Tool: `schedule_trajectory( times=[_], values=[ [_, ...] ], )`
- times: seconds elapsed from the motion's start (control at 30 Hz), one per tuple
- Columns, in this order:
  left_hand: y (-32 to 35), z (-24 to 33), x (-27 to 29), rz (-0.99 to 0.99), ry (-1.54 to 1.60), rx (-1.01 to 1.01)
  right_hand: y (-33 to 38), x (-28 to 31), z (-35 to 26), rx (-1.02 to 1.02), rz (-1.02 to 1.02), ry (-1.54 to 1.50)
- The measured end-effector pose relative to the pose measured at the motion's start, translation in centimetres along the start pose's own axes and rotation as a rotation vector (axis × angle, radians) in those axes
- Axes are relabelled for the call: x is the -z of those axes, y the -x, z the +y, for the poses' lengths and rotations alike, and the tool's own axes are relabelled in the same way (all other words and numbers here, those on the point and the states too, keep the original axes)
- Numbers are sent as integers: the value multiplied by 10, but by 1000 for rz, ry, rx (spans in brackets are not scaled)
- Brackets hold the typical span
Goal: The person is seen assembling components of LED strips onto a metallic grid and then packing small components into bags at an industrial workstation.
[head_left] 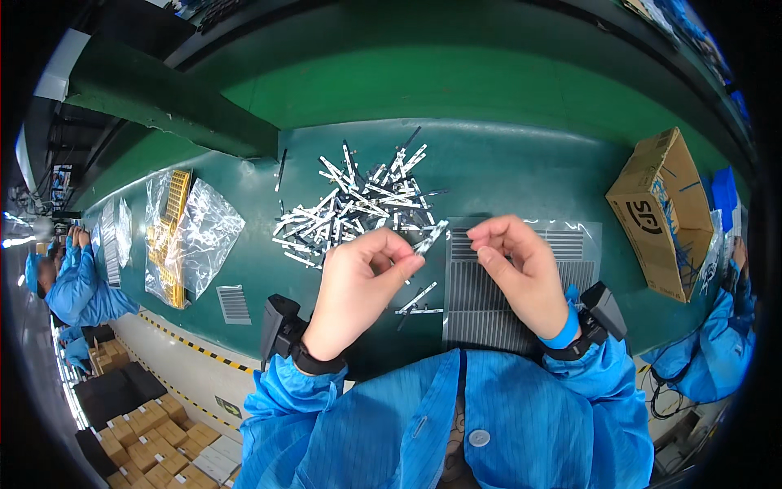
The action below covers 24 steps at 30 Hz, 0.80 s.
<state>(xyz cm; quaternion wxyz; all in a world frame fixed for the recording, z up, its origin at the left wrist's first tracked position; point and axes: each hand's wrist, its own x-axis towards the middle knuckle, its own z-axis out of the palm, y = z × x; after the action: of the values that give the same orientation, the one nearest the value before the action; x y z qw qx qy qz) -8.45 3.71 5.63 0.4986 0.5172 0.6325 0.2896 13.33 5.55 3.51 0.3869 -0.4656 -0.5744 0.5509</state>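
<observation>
My left hand [366, 277] is closed, pinching a thin light-coloured strip [432, 236] between thumb and fingertips; the strip slants up to the right. Facing it, my right hand [521, 273] has its fingers bent and its thumb slightly apart, with nothing visible between them. Beneath the right hand lies a clear sheet [481, 301] with rows of dark narrow strips. Beyond my left hand is a loose heap of black-and-white strips [358, 200]. A few separate strips [419, 308] rest between the left hand and the sheet.
An open cardboard box [652, 216] with blue pieces inside stands at the right. Left on the green table [269, 326] are clear plastic bags [208, 236], a yellow tray [173, 236] and a small striped sheet [234, 305]. A person in blue [85, 281] works at the far left, another sleeve [709, 342] at right.
</observation>
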Motion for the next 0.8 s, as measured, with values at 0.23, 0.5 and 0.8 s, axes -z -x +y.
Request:
schedule_trajectory(
  times=[0.23, 0.5, 0.8],
  values=[
    [7, 5, -7, -179, 229, 32, -5, -7, -20, -322, -174, -394],
    [-2, 1, -4, -369, 598, 113, -10, 1, -12, -372, -259, -497],
    [-5, -4, -2, 116, -304, -55, -15, 12, -6, -343, -166, -501]
  ],
)
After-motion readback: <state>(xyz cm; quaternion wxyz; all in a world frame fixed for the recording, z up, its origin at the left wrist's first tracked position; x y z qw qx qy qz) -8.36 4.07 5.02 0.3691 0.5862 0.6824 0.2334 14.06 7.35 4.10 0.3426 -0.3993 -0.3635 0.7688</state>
